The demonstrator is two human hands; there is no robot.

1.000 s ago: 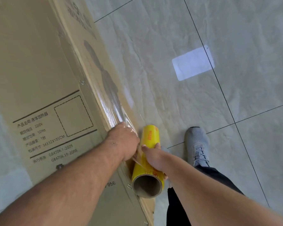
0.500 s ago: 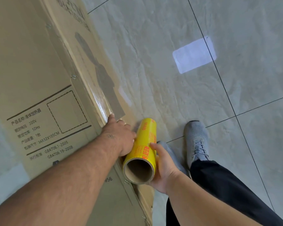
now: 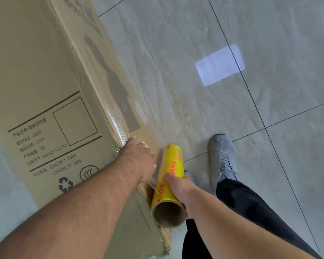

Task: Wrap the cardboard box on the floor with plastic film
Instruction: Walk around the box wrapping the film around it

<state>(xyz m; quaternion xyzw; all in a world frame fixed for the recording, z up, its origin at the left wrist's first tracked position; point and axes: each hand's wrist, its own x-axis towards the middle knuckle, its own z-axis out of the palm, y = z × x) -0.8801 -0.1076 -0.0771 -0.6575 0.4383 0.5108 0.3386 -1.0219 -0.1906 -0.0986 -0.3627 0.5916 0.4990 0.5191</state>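
A long brown cardboard box [image 3: 36,71] lies on the tiled floor, printed with black text and a recycling mark. Glossy plastic film covers its right side face near my hands. My left hand [image 3: 140,159] rests over the box's upper right edge, thumb along the edge, pressing the film against the cardboard; its fingers go down the side, partly hidden. A short stretch of clear film [image 3: 154,181] runs from under that hand to a yellow film roll [image 3: 168,186]. My right hand [image 3: 181,189] grips the roll from the right, close beside the box, its open cardboard core facing me.
My grey shoe [image 3: 223,156] stands on the floor just right of the roll, with a dark trouser leg [image 3: 251,212] below it. A bright rectangular light patch [image 3: 220,64] lies on the glossy grey tiles further out. Open floor extends right of the box.
My right hand shifted its grip on the roll from underneath to over its right side, and the roll moved slightly away from my left hand, showing film between them. My left hand stayed on the edge.
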